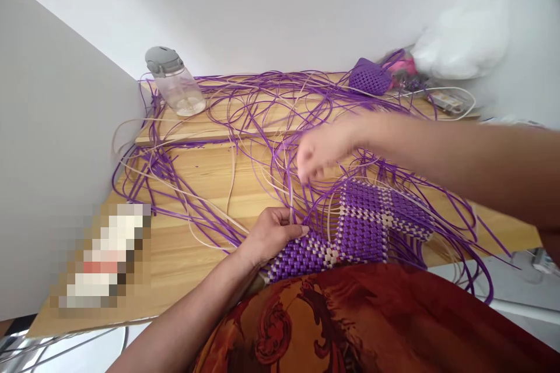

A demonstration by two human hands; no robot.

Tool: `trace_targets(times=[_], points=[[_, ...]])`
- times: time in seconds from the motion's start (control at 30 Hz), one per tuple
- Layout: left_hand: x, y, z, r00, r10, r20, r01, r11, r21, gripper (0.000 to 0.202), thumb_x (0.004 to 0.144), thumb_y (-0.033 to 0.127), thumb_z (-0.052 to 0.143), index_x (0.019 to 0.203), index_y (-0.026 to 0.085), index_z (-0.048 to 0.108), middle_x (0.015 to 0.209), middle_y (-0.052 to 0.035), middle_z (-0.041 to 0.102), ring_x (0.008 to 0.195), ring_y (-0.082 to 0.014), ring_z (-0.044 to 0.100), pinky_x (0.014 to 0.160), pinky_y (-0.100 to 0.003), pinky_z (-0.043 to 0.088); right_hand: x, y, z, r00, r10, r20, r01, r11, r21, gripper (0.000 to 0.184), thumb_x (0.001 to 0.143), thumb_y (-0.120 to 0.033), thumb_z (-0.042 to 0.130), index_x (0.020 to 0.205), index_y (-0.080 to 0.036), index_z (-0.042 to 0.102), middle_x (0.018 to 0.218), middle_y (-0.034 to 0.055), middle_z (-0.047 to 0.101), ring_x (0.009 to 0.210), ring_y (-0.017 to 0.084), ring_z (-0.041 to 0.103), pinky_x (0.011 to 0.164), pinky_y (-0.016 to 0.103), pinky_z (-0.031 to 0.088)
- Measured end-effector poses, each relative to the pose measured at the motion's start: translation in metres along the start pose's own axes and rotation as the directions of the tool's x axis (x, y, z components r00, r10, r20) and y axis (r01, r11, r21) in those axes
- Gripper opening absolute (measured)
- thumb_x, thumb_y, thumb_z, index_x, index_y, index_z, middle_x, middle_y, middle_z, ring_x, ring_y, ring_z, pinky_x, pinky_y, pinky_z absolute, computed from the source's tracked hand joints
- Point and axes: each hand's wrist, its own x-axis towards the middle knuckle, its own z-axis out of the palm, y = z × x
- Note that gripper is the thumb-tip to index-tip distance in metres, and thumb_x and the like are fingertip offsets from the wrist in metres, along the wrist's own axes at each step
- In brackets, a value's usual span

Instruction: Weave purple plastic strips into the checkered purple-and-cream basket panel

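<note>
Head view: with my left hand (272,236) I pinch the edge of the purple and cream woven piece (363,230), my thumb on top. The woven piece is right in front of me, against my red and brown clothes (359,320). My right hand (324,148) is up over the loose strips (157,166). It looks curled, but it is blurry, so I cannot tell if it holds anything. Those strips are purple and cream, and they loop all over the wooden table (210,178). At the back, 1 clear bottle (181,90) with a gray lid is on the left. On the right sits 1 small purple woven thing (370,77), next to something pink (405,68). Past that is something white and puffy (464,41).
</note>
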Motion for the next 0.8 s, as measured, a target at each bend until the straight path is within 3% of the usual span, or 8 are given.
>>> trace_targets(times=[0.07,0.13,0.23,0.37,0.63,0.8], points=[[0.000,0.001,-0.001,1.000,0.010,-0.002,-0.010,1.000,-0.007,0.018,0.065,0.028,0.074,0.071,0.013,0.066,0.062,0.0013,0.060,0.054,-0.0092,0.047,0.056,-0.023,0.033,-0.001,0.009,0.020,0.966,-0.001,0.257,0.026,0.995,-0.092,0.004,0.066,-0.009,0.066,0.065,-0.008,0.070,0.053,-0.0060,0.058,0.049,0.003,0.049,0.055,0.017,0.033],[0.000,0.002,-0.001,1.000,0.019,-0.005,-0.019,1.000,-0.014,0.019,0.063,0.027,0.076,0.071,0.012,0.067,0.061,0.0022,0.059,0.054,-0.0084,0.045,0.056,-0.023,0.033,-0.004,0.015,0.037,0.935,-0.036,0.353,0.096,0.983,-0.154,0.007,0.067,-0.010,0.064,0.069,-0.010,0.071,0.055,-0.0053,0.061,0.051,0.004,0.048,0.053,0.018,0.030],[-0.001,0.005,0.001,1.000,0.010,-0.010,-0.011,1.000,-0.023,0.019,0.062,0.026,0.077,0.068,0.012,0.067,0.059,0.0028,0.058,0.053,-0.0084,0.045,0.056,-0.023,0.033,-0.012,0.016,0.052,0.944,-0.182,0.276,0.253,0.936,-0.246,0.011,0.072,-0.014,0.061,0.076,-0.013,0.071,0.061,-0.0032,0.062,0.055,0.005,0.047,0.052,0.020,0.028],[-0.005,0.007,0.005,0.996,0.072,-0.047,-0.076,0.995,-0.066,0.019,0.060,0.022,0.079,0.074,0.013,0.071,0.068,0.0011,0.065,0.062,-0.0106,0.052,0.063,-0.023,0.037,-0.019,0.014,0.063,0.928,-0.341,0.152,0.373,0.861,-0.345,0.009,0.070,-0.009,0.056,0.069,-0.013,0.065,0.054,-0.0045,0.052,0.051,0.005,0.040,0.050,0.021,0.024],[-0.008,-0.002,-0.005,0.996,-0.078,0.051,0.086,0.982,-0.167,0.027,0.063,0.027,0.080,0.083,0.010,0.071,0.068,-0.0030,0.065,0.060,-0.0109,0.053,0.062,-0.024,0.038,-0.012,0.031,0.073,0.954,-0.290,0.079,0.298,0.947,-0.122,0.006,0.070,-0.011,0.056,0.068,-0.014,0.061,0.048,-0.0078,0.045,0.046,0.003,0.038,0.048,0.018,0.025],[-0.008,-0.004,-0.003,0.994,-0.079,-0.079,0.059,0.973,-0.222,0.028,0.062,0.031,0.081,0.079,0.013,0.068,0.067,-0.0005,0.064,0.059,-0.0106,0.054,0.065,-0.025,0.041,-0.009,0.037,0.074,0.979,-0.190,0.079,0.192,0.981,-0.027,0.005,0.071,-0.016,0.057,0.071,-0.015,0.062,0.047,-0.0081,0.049,0.042,0.003,0.040,0.046,0.016,0.028]])
